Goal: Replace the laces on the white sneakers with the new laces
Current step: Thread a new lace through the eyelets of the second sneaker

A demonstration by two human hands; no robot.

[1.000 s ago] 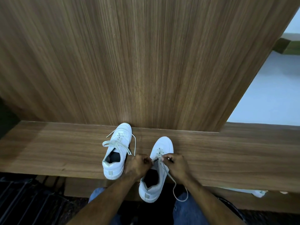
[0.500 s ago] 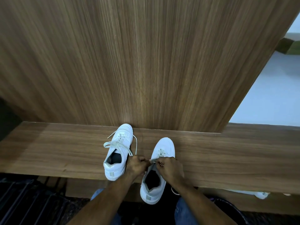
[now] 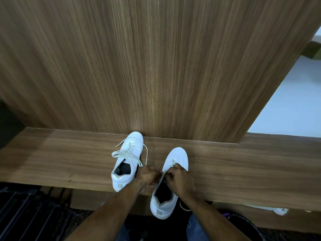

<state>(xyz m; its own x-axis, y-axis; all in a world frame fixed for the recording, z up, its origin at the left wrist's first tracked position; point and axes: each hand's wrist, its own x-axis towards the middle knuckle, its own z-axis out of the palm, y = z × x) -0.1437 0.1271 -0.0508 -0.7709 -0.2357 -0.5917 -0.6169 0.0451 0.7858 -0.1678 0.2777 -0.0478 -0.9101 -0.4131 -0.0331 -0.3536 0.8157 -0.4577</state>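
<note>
Hands [image 3: 149,178] [image 3: 178,180] apparently pinch sneaker [image 3: 177,157] lace.

Wood panel [image 3: 156,66] blocks behind sneakers [image 3: 128,160]; shelf [image 3: 60,159] sides free.

Lace eyelets of the right-hand sneaker [image 3: 175,164], at lower centre, covered by both hands: left hand [image 3: 149,176], right hand [image 3: 180,180]. Lace between the fingers too small to make out. Loose lace loop [image 3: 182,206] partly hidden behind the right forearm. Pale object [image 3: 279,210] under the table [image 3: 69,160] edge, lower right, mostly hidden, unidentifiable. Forearms cut off by the bottom edge.
</note>
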